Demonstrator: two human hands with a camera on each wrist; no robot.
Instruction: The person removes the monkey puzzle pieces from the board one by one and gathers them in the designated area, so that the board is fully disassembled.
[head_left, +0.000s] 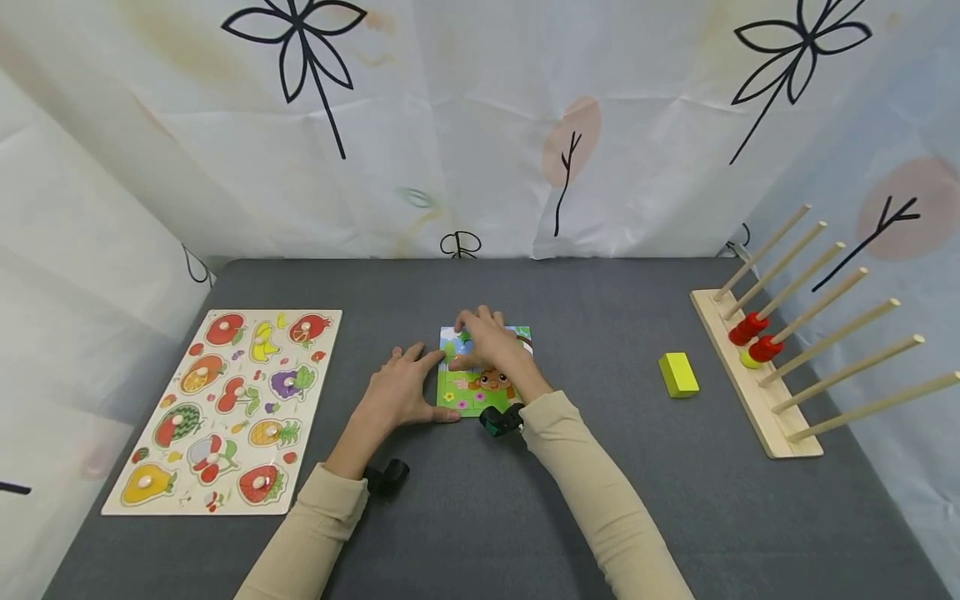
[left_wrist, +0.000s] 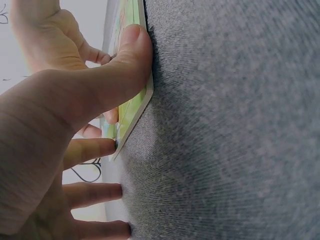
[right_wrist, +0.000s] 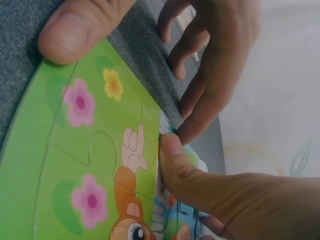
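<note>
A small jigsaw puzzle [head_left: 467,406] with a cartoon monkey and flowers on green lies flat at the middle of the table. My left hand [head_left: 397,390] rests at its left side, fingers spread and fairly straight. In the left wrist view the left thumb [left_wrist: 135,55] lies against the board's near edge, and a fingertip touches close to a corner. Over the upper part, my right hand [head_left: 491,343] pinches a puzzle piece; its thumb [right_wrist: 175,155] presses at a seam in the right wrist view. The hand itself mostly covers that piece.
To the left lies a wooden fruit peg puzzle board [head_left: 247,375]. A yellow block [head_left: 678,375] sits right of the hands. Farther right stands a wooden rack [head_left: 757,383] with several slanted pegs and red beads [head_left: 748,329]. A patterned cloth [head_left: 480,150] hangs behind the table.
</note>
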